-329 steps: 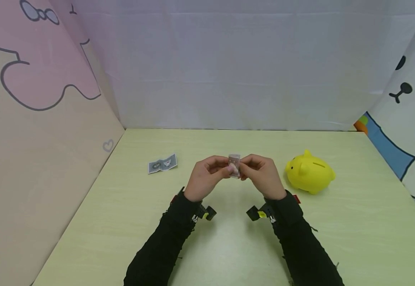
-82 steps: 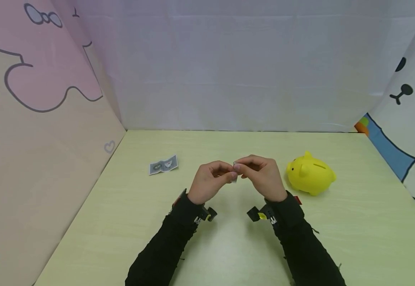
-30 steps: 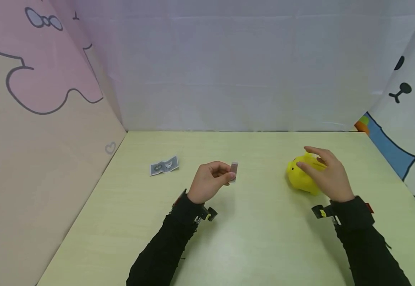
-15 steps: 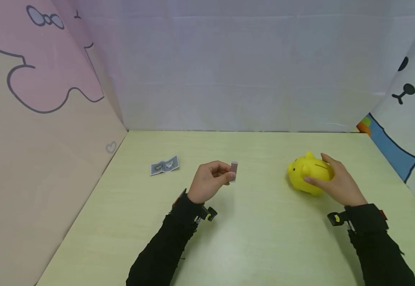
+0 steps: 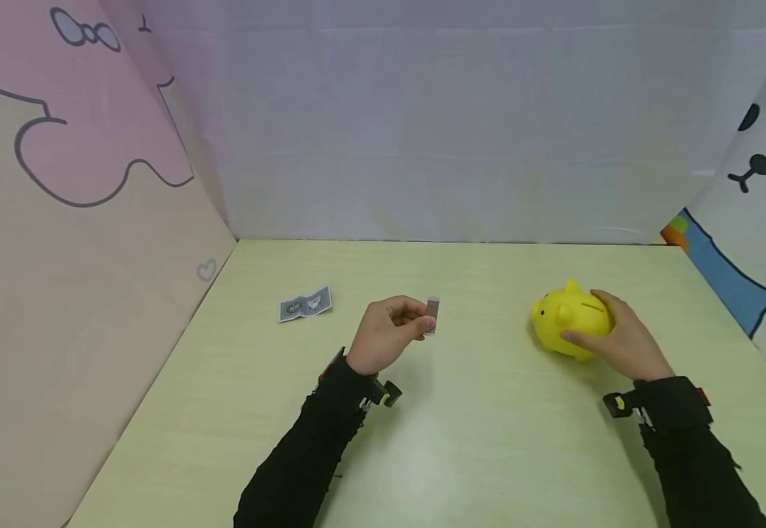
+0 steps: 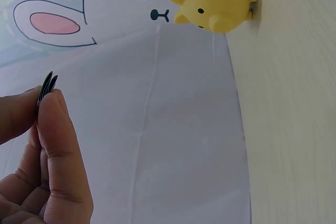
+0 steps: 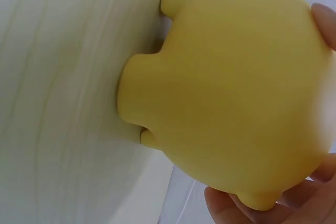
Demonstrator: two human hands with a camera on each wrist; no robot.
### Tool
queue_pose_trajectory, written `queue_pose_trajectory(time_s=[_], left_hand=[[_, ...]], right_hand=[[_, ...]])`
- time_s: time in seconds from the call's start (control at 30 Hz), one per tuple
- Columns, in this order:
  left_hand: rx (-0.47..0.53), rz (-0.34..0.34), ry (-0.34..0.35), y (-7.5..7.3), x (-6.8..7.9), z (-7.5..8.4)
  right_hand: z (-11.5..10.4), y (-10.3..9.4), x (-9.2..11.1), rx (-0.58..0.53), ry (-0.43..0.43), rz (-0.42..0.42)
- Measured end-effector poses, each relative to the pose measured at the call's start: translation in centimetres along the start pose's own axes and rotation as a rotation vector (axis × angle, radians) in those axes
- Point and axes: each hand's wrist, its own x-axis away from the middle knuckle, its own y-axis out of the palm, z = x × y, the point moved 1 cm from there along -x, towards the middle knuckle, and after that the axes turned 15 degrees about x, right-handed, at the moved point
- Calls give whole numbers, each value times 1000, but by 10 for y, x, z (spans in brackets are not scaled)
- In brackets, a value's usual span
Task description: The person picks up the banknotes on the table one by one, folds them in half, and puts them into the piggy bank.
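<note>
My left hand (image 5: 383,337) pinches a small folded banknote (image 5: 432,314) between thumb and fingers, upright above the middle of the table. In the left wrist view the folded note (image 6: 47,88) shows edge-on, its dark layers slightly spread. A yellow piggy bank (image 5: 564,319) stands on the table at right, its snout to the left and a slot in its back. My right hand (image 5: 630,341) grips it from its tail end, thumb on the near side and fingers behind. In the right wrist view its feet (image 7: 137,87) meet the tabletop.
Another banknote (image 5: 305,304), creased and unfolded, lies at the back left of the pale table (image 5: 475,440). A white curtain (image 5: 456,132) hangs behind the table's far edge, with cartoon-printed panels at both sides.
Both hands held the note at first, and it got smaller by folding. My right hand then let go, moved right over the piggy bank and gripped it. The left hand kept the note.
</note>
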Motion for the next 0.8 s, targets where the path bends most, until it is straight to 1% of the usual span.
queue_pose_trajectory(time_s=[0.23, 0.4, 0.67, 0.8], left_hand=[[-13, 5, -12, 0, -2, -3], [-12, 4, -12, 0, -1, -2], [-10, 3, -12, 1, -1, -2], [-9, 2, -2, 1, -1, -3]], right_hand=[[-5, 3, 0, 4, -3, -4], [-11, 7, -1, 5, -34, -10], [-26, 13, -1, 0, -69, -10], [-32, 18, -2, -2, -88, -3]])
